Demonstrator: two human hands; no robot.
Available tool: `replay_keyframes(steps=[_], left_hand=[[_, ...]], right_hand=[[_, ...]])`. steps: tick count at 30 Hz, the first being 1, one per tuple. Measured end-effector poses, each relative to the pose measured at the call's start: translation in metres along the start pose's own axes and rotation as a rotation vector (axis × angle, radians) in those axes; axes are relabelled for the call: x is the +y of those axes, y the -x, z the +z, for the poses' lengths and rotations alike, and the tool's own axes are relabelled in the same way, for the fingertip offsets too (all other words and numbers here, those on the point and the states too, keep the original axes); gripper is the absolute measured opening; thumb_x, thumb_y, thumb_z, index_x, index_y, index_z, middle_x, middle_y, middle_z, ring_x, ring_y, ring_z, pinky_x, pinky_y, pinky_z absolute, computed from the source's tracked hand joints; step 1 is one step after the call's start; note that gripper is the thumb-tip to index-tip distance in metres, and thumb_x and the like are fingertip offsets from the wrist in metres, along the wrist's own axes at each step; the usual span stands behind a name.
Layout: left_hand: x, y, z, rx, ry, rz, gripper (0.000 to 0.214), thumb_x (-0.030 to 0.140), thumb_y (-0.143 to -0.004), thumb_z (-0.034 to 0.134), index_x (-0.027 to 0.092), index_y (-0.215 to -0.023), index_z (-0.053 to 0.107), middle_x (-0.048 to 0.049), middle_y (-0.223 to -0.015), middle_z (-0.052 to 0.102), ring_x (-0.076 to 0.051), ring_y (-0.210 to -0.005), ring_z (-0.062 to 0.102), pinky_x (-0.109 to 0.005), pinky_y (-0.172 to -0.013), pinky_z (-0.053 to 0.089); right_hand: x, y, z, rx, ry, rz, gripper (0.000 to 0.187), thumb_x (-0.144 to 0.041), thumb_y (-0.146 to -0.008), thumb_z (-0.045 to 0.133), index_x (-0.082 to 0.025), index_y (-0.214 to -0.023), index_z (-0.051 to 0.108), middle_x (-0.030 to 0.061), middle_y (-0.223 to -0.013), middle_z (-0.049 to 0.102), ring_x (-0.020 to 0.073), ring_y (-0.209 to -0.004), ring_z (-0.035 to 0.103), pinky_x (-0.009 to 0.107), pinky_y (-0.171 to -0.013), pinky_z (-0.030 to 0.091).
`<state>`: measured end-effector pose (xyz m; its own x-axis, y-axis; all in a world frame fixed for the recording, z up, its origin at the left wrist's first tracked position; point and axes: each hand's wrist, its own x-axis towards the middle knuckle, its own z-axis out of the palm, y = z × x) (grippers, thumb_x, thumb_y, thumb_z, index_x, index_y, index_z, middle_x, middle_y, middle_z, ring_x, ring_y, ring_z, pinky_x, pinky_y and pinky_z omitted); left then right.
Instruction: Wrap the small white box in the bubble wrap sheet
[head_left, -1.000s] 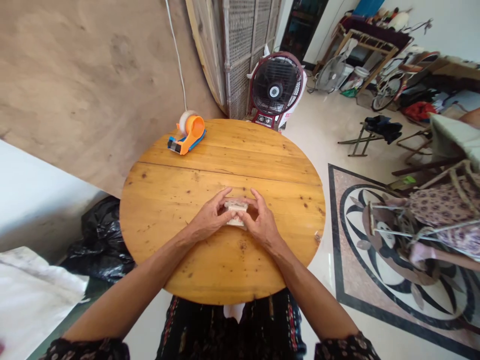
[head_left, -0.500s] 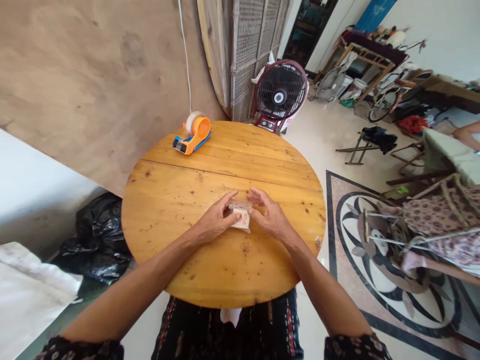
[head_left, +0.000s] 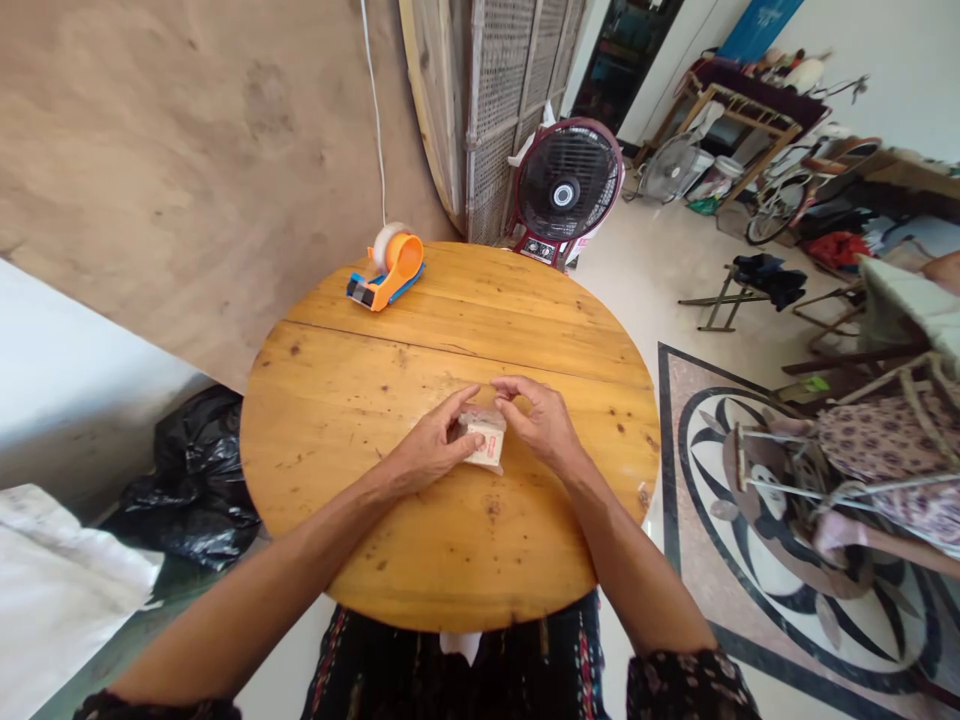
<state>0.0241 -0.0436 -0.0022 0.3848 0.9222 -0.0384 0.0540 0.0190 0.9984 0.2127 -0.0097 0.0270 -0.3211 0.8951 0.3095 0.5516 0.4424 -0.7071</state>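
Where the round, knotty pine table fills the middle of the view, an orange and blue tape dispenser is seen at its far left edge. Near the table's centre, a small whitish packet with a red label is gripped on either side by the left hand and right hand, fingers curled around it.

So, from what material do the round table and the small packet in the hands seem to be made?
Table: wood, probably pine, with a glossy varnish; knots, grain and plank seams show. Small packet: looks like clear plastic film around a pale card or paper label with red print; too small to be sure. The left hand and right hand both grip it.
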Motion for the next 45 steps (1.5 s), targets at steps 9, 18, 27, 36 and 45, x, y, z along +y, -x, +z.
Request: replay_keyframes(steps=[9,18,27,36,45], left_hand=[[0.010,-0.002,0.002,0.012,-0.008,-0.045,0.072,0.033,-0.080,0.062,0.015,-0.144,0.034,-0.0118,-0.122,0.061,-0.022,-0.096,0.062,-0.034,-0.083,0.050],[-0.001,-0.002,0.006,0.097,-0.149,0.037,0.065,0.039,-0.085,0.057,0.016,-0.142,0.037,-0.0099,-0.123,0.062,-0.022,-0.100,0.062,-0.035,-0.087,0.049],[0.005,0.003,0.009,0.166,-0.263,0.041,0.058,0.043,-0.087,0.052,0.012,-0.136,0.045,-0.0090,-0.110,0.066,-0.022,-0.094,0.062,-0.036,-0.086,0.049],[-0.002,0.004,-0.010,-0.009,-0.036,0.061,0.080,0.040,-0.076,0.068,0.015,-0.144,0.033,-0.0165,-0.136,0.051,-0.027,-0.116,0.055,-0.043,-0.100,0.043],[0.003,0.006,-0.012,-0.055,-0.030,0.080,0.072,0.037,-0.079,0.064,0.016,-0.142,0.037,-0.0136,-0.133,0.054,-0.026,-0.119,0.053,-0.043,-0.104,0.040]], right_hand=[[-0.007,0.006,0.000,0.031,-0.040,-0.048,0.024,-0.016,-0.082,0.061,-0.023,-0.103,0.068,-0.0001,-0.084,0.071,0.0160,-0.083,0.065,0.032,-0.086,0.046],[-0.016,0.014,0.001,0.015,0.194,-0.224,0.019,-0.017,-0.084,0.061,-0.023,-0.101,0.067,0.0025,-0.086,0.072,0.0177,-0.083,0.063,0.033,-0.081,0.043],[-0.025,0.031,0.014,0.070,0.351,-0.210,0.024,-0.022,-0.094,0.047,-0.022,-0.108,0.067,0.0058,-0.089,0.073,0.0191,-0.081,0.062,0.034,-0.077,0.048],[-0.015,0.042,0.029,0.178,0.359,-0.210,0.025,-0.018,-0.094,0.045,-0.022,-0.107,0.067,0.0062,-0.088,0.073,0.0201,-0.087,0.066,0.035,-0.081,0.052],[-0.011,0.043,0.027,0.176,0.344,-0.245,0.024,-0.017,-0.093,0.047,-0.021,-0.105,0.067,0.0062,-0.088,0.074,0.0189,-0.085,0.067,0.032,-0.077,0.052]])
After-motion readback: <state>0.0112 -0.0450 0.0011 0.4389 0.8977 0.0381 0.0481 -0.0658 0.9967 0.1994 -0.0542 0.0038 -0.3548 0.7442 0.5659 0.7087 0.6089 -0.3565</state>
